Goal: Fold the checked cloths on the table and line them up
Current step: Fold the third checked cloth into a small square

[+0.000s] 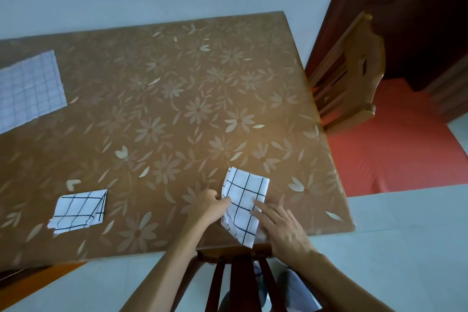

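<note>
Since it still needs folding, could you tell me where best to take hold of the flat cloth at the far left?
Probably pinch the flat cloth at its near right corner, coming from the right: it lies spread out, and that corner lies closest to both hands.

A home dining room is showing here: a table (177,99) wearing a brown flowered cover, a carved wooden chair (354,71) standing beside it, a dark wooden door (405,7) behind, pale tiled floor (405,235).

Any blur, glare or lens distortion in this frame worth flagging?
Head view: wide-angle bending curves the brown floral table edges; the unfolded checked cloth at far left looks soft and washed out; the folded checked cloth under both hands stays sharp; no harsh glare.
</note>
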### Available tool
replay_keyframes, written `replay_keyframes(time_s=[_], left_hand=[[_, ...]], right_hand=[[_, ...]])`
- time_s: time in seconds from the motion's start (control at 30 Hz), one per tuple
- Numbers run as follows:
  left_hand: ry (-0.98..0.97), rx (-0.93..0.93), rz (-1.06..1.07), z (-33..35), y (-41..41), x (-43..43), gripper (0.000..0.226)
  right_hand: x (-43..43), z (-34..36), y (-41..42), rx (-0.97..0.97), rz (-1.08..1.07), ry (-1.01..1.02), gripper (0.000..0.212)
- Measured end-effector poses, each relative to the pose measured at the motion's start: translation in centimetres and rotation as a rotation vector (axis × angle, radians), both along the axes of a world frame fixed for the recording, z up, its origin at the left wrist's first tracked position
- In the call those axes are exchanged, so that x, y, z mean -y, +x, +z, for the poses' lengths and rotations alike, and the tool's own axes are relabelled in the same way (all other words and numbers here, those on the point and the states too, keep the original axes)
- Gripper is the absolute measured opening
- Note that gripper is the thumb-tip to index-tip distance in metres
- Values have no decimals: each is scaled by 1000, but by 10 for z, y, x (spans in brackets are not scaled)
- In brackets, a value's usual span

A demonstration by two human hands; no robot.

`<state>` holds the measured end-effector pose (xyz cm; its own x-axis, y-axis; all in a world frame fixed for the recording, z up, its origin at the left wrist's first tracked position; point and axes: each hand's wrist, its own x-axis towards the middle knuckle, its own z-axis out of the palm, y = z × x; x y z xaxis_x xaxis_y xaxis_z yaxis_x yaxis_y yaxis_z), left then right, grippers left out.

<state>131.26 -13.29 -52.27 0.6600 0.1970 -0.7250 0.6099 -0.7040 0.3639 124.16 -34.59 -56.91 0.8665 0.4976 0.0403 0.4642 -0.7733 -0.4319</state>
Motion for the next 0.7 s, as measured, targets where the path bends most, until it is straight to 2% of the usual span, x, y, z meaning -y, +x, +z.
replay_keyframes(time_s=[0.07,0.1,0.2,0.27,0.33,0.4,0.47,0.5,0.6,0.7], left_hand=[[-218,-78,213,2,-7,-3,34],[-350,-137,361,5,-11,-5,21],[-590,-195,659,3,-22,-11,30],[-663,-178,739,0,-29,-12,17],[-696,-149,770,-2,-36,-9,14],[-584,-33,646,-6,-44,-10,21],[-305,164,353,-6,-52,-12,23],[-225,282,224,-7,-57,-15,24],[-297,463,50,-12,-69,-22,40],[-246,476,-67,-22,-74,-29,27]], right_hand=[[5,-1,-3,-33,-33,30,77],[5,1,-3,-52,-45,48,75],[7,8,0,-75,-67,151,55],[7,13,1,-81,-83,223,44],[6,12,1,-88,-107,263,42],[7,4,1,-104,-123,266,41],[9,-2,4,-150,-139,271,33],[9,-3,6,-186,-154,282,28],[6,1,13,-276,-235,343,19],[-1,4,22,-364,-337,351,9]])
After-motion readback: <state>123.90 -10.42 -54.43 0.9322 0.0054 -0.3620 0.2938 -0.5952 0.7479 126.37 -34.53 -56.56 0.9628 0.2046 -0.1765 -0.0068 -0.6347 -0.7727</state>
